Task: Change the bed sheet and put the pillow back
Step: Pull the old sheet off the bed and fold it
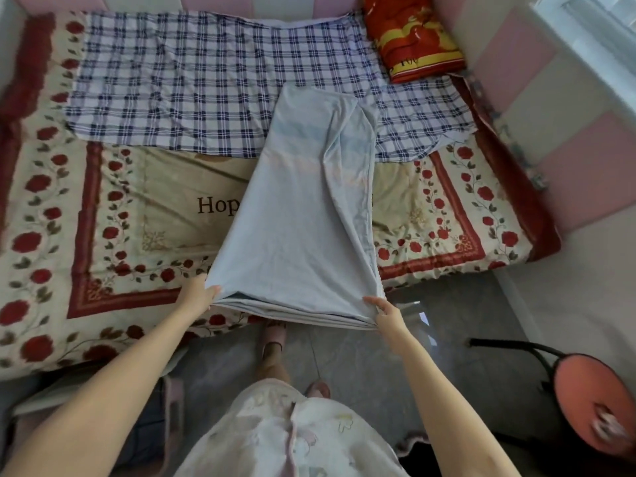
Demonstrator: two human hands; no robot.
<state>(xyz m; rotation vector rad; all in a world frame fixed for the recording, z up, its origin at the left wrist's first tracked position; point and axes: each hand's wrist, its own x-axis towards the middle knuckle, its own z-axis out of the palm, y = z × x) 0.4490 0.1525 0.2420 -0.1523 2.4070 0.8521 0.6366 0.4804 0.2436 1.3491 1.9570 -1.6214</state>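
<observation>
Bed sheet of pale blue colour [303, 218] is held at its near edge by both hands. The left hand [203, 296] is closed on the left corner, with the layers of cloth pinched between thumb and fingers. The right hand [387, 315] grips the right corner in the same way, and the folded layers hang in a shallow curve between the two hands. Ahead of the hands the sheet runs as a long narrow strip across the bed [20, 339], narrower toward its far end.

Under the strip a flowered quilt [113, 215] with red roses is spread, and part of a printed word on it is covered by the blue cloth. Further ahead a checked sheet [179, 87] lies wrinkled over the far half of the bed, and the end of the strip rests on it. The red pillow [411, 36] is far ahead and to the right of the right hand, in the corner against the pink padded wall [512, 53], well apart from the strip.

Below the hands two feet in pink slippers [274, 333] stand on the grey floor [464, 304]. To the right of the right arm a round pink stool [592, 407] with a black frame is seen.
</observation>
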